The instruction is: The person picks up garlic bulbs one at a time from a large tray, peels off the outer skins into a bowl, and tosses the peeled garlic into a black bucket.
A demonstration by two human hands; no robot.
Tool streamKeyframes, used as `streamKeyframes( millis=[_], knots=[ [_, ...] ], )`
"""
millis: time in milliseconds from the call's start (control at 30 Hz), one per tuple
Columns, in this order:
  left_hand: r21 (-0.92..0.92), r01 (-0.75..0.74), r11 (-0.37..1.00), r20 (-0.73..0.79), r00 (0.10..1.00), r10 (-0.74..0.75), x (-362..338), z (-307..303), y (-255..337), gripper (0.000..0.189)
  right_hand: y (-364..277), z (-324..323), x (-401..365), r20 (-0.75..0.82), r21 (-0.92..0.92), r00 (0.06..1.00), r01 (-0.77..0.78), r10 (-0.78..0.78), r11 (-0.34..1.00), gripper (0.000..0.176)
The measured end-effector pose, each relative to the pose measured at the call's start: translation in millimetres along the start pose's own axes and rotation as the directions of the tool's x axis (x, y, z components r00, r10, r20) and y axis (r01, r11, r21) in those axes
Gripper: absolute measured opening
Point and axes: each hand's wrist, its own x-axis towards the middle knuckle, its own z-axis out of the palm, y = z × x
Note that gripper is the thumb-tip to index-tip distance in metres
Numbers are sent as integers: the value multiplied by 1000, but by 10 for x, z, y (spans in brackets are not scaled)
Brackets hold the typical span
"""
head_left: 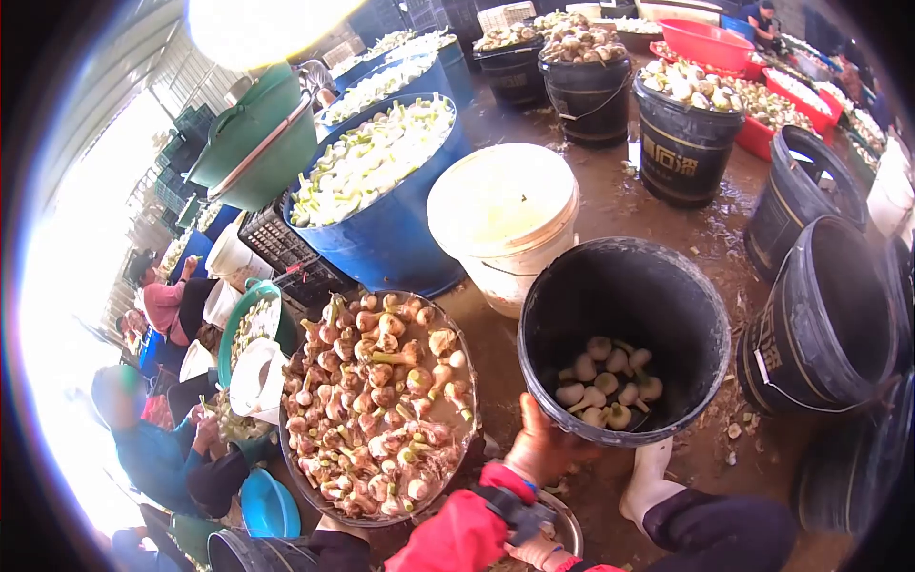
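Note:
My left hand (545, 445), in a red sleeve with a dark band at the wrist, grips the near left edge of a black bucket (624, 272). Its thumb points up along the side, and the fingers curve beneath the rim. Several peeled white garlic bulbs (610, 377) lie at the bottom of this bucket. Lower down, my right hand (537, 550) is beside a metal bowl (569, 526); the left forearm partly covers it, and its fingers are not clear. To the left is a wide round tub (464, 357) heaped with unpeeled garlic bulbs (376, 410).
A lidded white bucket (502, 205) stands behind the black one. Blue barrels (381, 229) of garlic stems are at the back left. Other black buckets (820, 315) stand on the right, on the wet brown floor (610, 205). People (157, 448) sit on the left.

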Motion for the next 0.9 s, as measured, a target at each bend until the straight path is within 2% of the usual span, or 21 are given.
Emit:
streamKeyframes(
  millis=[33, 67, 100, 133, 200, 267, 300, 333, 367, 400, 433, 467, 500, 533, 600, 633, 667, 733, 800, 867, 900],
  knots=[
    [-68, -52, 996, 109, 992, 59, 79, -231, -61, 72, 674, -637, 8, 8, 38, 999, -32, 32, 999, 36],
    [-75, -60, 995, 120, 990, 68, 159, -303, -220, 72, 1272, -1354, -11, 21, 76, 998, -63, 61, 995, 36],
    [670, -184, 719, -13, 966, 259, 245, -291, -406, 89, 1027, -1150, -104, 33, 121, 996, -90, 87, 989, 36],
    [1000, -31, 0, 27, 876, 482, 282, -285, -482, 107, 755, -1039, -65, 44, 170, 993, -117, 111, 979, 37],
    [995, 21, 99, -71, 843, 534, 231, -434, -362, 107, 241, -801, -100, 59, 255, 985, -174, 164, 951, 38],
    [994, 68, 87, -105, 835, 541, 116, -324, -279, 109, -221, -450, -333, 76, 324, 971, -239, 227, 915, 39],
    [949, 315, 28, -274, 776, 568, -20, -140, -168, 98, -251, -409, -373, 84, 357, 962, -272, 259, 893, 39],
    [839, 544, -22, -422, 676, 604, -157, 56, -89, 87, -295, -482, -352, 93, 391, 952, -304, 292, 869, 40],
    [799, 550, -241, -225, 645, 730, -264, 293, -59, 69, -342, -682, -213, 100, 427, 940, -336, 325, 840, 40],
    [697, 571, -434, -4, 608, 794, -347, 550, -31, 51, -411, -887, -181, 103, 433, 937, -344, 334, 833, 40],
    [509, 526, -681, 395, 560, 728, -343, 797, 1, 31, -490, -1147, -148, 215, 522, 935, -353, 281, 777, 32],
    [178, 640, -747, 633, 507, 585, -375, 1058, 187, 32, -564, -1329, -122, 317, 599, 926, -365, 207, 713, 25],
    [5, 669, -743, 711, 520, 473, -393, 1328, 384, 30, -651, -1394, -88, 333, 687, 898, -439, 287, 578, 21],
    [-165, 688, -706, 765, 542, 349, -373, 1558, 536, 27, -699, -1446, -54, 333, 687, 899, -438, 284, 580, 21],
    [-323, 866, -382, 722, 486, 492, -189, 1856, 685, 27, -743, -1519, 2, 221, 560, 963, -253, 153, 789, 20],
    [-336, 903, -269, 649, 429, 629, -201, 1982, 977, 38, -771, -1512, 20, 139, 594, 974, -227, 180, 772, 20],
    [-399, 871, -286, 531, 474, 702, -187, 2078, 1042, 46, -755, -1481, 27, 138, 590, 972, -234, 189, 772, 20],
    [-265, 897, -355, 424, 439, 792, -232, 2108, 1119, 49, -722, -1417, 15, 55, 570, 976, -204, 211, 796, 21],
    [-160, 860, -484, 420, 503, 755, -302, 2112, 1104, 54, -685, -1450, 38, 57, 505, 980, -192, 190, 842, 22],
    [27, 909, -416, 314, 387, 867, -319, 2090, 950, 55, -683, -1442, 4, 130, 640, 975, -222, 180, 736, 23],
    [97, 854, -511, 307, 463, 832, -413, 2040, 848, 54, -742, -1549, 25, 155, 625, 973, -228, 168, 747, 23]
  ],
)
